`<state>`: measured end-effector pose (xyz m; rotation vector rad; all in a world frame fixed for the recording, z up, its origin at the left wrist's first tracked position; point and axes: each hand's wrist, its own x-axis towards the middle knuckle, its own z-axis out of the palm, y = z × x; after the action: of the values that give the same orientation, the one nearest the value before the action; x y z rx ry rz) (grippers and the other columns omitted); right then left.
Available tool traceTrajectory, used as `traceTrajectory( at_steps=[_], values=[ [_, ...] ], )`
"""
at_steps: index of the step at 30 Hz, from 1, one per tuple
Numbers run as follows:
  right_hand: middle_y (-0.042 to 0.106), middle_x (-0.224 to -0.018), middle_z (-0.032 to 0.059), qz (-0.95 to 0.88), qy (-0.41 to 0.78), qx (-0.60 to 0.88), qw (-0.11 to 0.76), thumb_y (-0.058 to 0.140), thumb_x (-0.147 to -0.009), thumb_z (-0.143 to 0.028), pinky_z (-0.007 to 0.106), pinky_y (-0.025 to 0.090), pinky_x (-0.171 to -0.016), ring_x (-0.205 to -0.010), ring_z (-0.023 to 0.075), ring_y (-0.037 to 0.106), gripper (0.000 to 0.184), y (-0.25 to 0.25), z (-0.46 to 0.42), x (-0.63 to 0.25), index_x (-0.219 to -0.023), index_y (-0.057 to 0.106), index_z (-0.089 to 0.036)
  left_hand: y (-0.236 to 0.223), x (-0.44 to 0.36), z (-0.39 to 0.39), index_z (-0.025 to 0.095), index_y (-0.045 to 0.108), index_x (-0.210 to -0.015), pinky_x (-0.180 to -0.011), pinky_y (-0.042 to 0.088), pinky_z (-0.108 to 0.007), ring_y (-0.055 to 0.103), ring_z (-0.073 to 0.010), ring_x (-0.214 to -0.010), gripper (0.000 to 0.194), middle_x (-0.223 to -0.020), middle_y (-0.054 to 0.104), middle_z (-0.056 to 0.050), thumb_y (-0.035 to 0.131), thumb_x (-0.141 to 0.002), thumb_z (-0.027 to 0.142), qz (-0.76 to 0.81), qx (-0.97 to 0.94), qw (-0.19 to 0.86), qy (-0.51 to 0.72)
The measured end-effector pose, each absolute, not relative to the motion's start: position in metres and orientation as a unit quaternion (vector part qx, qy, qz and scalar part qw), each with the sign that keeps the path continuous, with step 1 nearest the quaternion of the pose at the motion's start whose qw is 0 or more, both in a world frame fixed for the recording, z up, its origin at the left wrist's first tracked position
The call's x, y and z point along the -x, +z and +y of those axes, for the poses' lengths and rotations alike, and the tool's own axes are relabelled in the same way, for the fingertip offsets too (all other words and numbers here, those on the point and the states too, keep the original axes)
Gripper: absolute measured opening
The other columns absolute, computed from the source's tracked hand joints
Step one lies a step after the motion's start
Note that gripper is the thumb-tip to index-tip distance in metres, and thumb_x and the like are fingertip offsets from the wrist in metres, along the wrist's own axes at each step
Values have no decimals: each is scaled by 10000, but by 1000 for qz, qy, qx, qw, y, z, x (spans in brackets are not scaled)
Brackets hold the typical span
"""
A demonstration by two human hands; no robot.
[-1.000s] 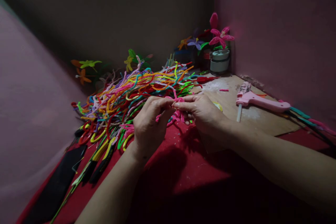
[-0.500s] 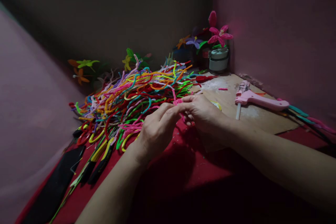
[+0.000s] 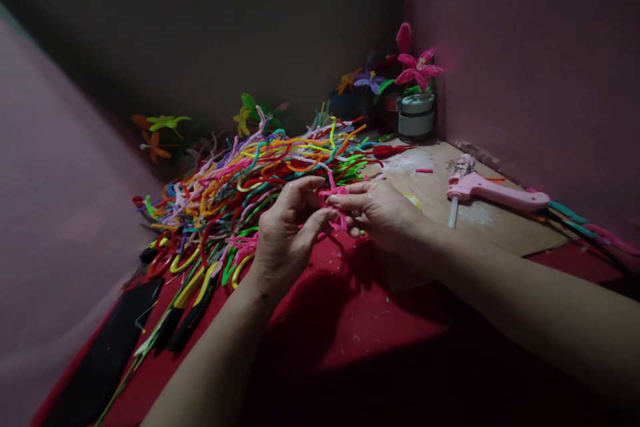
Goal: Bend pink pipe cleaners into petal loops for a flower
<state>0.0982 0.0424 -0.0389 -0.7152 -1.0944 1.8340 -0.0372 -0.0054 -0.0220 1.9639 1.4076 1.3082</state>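
Observation:
A bent pink pipe cleaner (image 3: 343,219) is held up in front of me, above the red tabletop (image 3: 360,327). My right hand (image 3: 387,210) pinches it from the right between thumb and fingertips. On the other side, my left hand (image 3: 287,230) curves around it, thumb tip against the pink piece and index finger raised apart. The left hand's other fingers are partly hidden. Just behind both hands lies a big heap of many-coloured pipe cleaners (image 3: 215,193).
A pink glue gun (image 3: 500,188) rests on a brown board (image 3: 510,230) at right. Yellow-and-black pliers (image 3: 187,320) and a flat black object (image 3: 103,353) lie at left. Behind stand a grey pot (image 3: 417,117) with a pink flower (image 3: 419,70) and other pipe-cleaner flowers.
My left hand has turned and spread its thumb and index finger, showing more of the pink pipe cleaner. My right hand stays almost in place, still pinching it.

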Motion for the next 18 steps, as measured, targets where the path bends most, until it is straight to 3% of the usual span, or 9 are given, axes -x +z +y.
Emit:
traceTrajectory(
  at_steps=[5,8,15,18],
  values=[
    [527,-496,-10,-445,748,275,408,610,-687,-140,168,316,-313,-366,53,425,57,-40,41,-98,-701,631,-89,-25,38,-7,179,488,-1084,-611,445,-193,536,-83,-599,373,-703,546,27,593,-726,166,482,-765,26,427],
    [537,-513,-11,-446,748,267,413,610,-694,-143,172,320,-317,-370,54,424,64,-38,40,-98,-732,640,-101,-25,40,-7,178,481,-1092,-615,443,-183,530,-75,-598,365,-723,547,26,575,-739,155,480,-774,-20,413],
    [514,-479,-22,-411,776,243,412,597,-686,-99,159,322,-327,-379,49,432,46,-39,44,-99,-644,615,-105,-27,41,-5,195,513,-1063,-650,438,-187,588,-103,-685,289,-802,618,-2,548,-776,198,483,-789,-66,375],
    [545,-522,-20,-392,785,206,433,606,-686,-109,155,326,-336,-384,40,435,35,-39,47,-100,-653,618,-111,-25,37,-5,213,478,-1108,-650,456,-205,603,-118,-720,322,-911,622,-28,533,-791,241,502,-756,44,417]
  ],
)
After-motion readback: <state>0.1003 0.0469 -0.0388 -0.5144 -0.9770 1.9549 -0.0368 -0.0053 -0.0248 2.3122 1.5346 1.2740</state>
